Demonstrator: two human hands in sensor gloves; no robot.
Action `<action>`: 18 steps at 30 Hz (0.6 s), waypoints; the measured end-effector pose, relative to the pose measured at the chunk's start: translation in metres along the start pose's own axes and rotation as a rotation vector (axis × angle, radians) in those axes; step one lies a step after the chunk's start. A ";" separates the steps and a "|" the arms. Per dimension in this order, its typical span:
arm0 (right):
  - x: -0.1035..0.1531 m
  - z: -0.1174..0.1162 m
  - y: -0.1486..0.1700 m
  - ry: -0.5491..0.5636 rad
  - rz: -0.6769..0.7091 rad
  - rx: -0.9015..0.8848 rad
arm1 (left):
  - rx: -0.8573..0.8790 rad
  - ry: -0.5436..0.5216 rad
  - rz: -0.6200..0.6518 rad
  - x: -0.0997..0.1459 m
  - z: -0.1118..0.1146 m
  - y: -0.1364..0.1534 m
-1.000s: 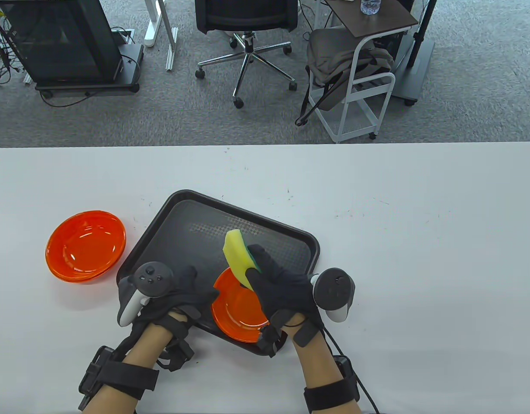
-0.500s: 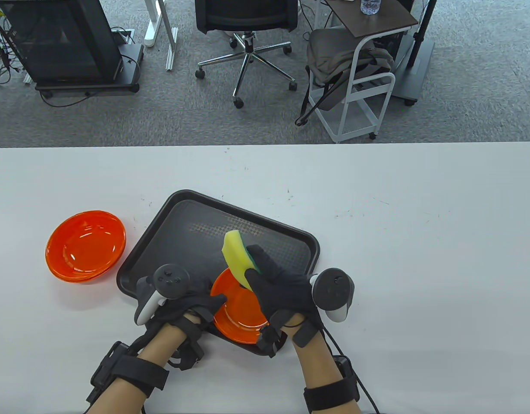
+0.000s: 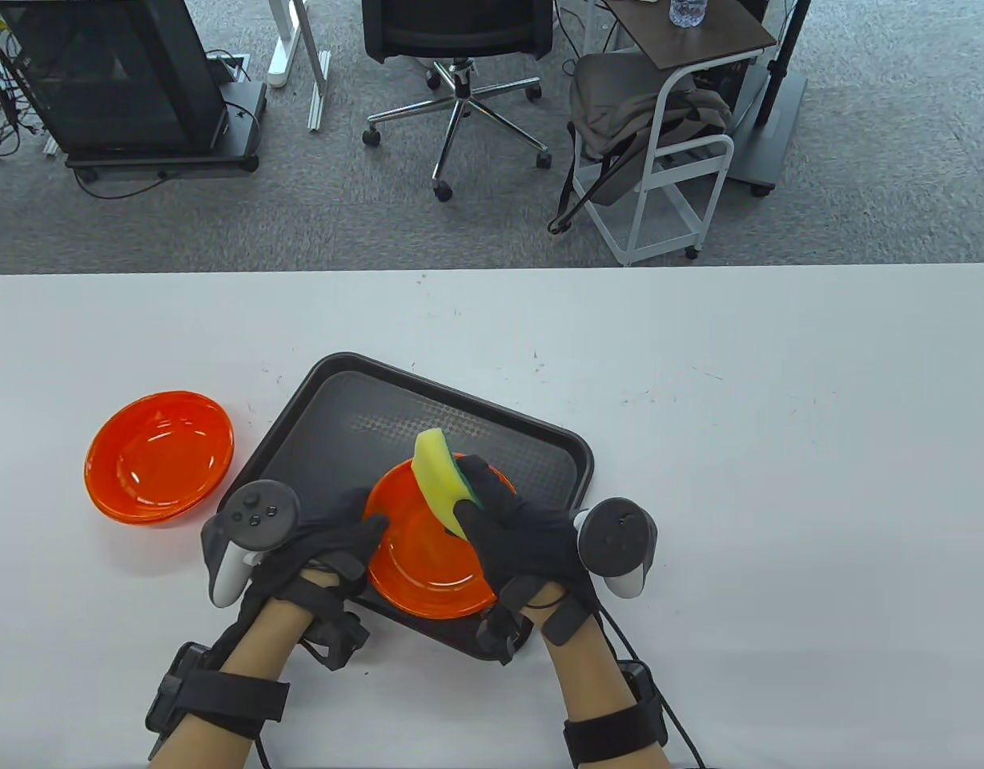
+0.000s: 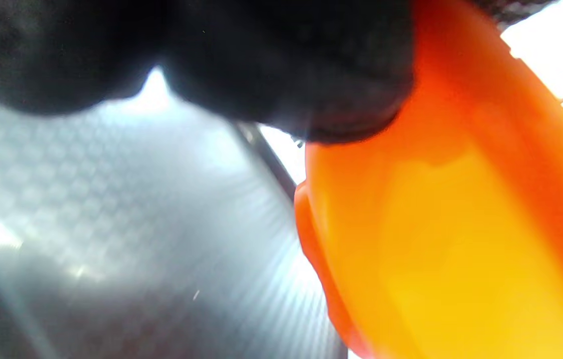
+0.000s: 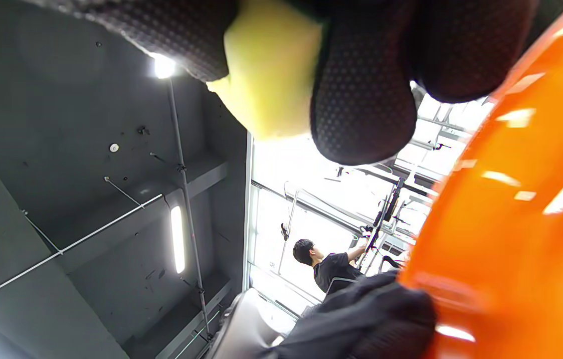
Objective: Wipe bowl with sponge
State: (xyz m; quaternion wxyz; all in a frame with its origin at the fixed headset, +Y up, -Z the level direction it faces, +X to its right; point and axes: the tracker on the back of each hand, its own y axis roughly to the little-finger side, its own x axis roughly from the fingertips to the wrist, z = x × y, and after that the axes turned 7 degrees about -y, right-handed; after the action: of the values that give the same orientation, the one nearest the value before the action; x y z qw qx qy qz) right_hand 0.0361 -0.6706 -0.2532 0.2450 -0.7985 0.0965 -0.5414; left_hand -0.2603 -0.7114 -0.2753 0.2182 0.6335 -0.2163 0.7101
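Table view sharp, evenly lit, soft shadows on white surface. Left wrist view badly blurred, translucent orange plastic bowl glowing, backlit. Right wrist view fisheye-warped, blown-out window glare, ceiling strip light, specular streaks on bowl.

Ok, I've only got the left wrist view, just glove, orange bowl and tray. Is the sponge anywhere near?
Observer: Yes, the right hand grips a yellow and green sponge above the bowl.
Operator: Is it touching the bowl yet?
Observer: Its lower end is over the bowl's inside; I cannot tell whether they touch.
Operator: Any other dishes around?
Observer: A second bowl, also orange, sits on the table left of the tray.
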 end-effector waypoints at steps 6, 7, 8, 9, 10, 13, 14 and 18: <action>-0.002 -0.007 -0.008 -0.027 0.015 0.080 | -0.067 -0.169 0.082 0.012 -0.037 -0.012; -0.002 -0.009 -0.010 -0.038 0.023 0.112 | -0.071 -0.181 0.090 0.013 -0.040 -0.013; -0.002 -0.011 -0.014 -0.054 0.035 0.180 | -0.069 -0.194 0.095 0.015 -0.043 -0.014; -0.003 -0.015 -0.021 -0.075 0.050 0.303 | -0.058 -0.204 0.096 0.016 -0.046 -0.014; -0.004 -0.018 -0.025 -0.094 0.063 0.396 | -0.048 -0.210 0.097 0.017 -0.048 -0.015; -0.005 -0.034 -0.045 -0.195 0.131 0.823 | -0.034 -0.217 0.095 0.018 -0.051 -0.016; -0.006 -0.038 -0.050 -0.213 0.149 0.909 | -0.034 -0.219 0.099 0.019 -0.051 -0.016; -0.006 -0.052 -0.062 -0.244 0.175 1.087 | -0.043 -0.227 0.101 0.019 -0.052 -0.015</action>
State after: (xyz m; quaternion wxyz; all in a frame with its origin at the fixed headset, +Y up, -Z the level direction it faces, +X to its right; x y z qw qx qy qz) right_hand -0.0201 -0.6297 -0.2122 0.6744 -0.6031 -0.1597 -0.3949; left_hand -0.2955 -0.6680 -0.2618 0.1701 0.6933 -0.2864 0.6390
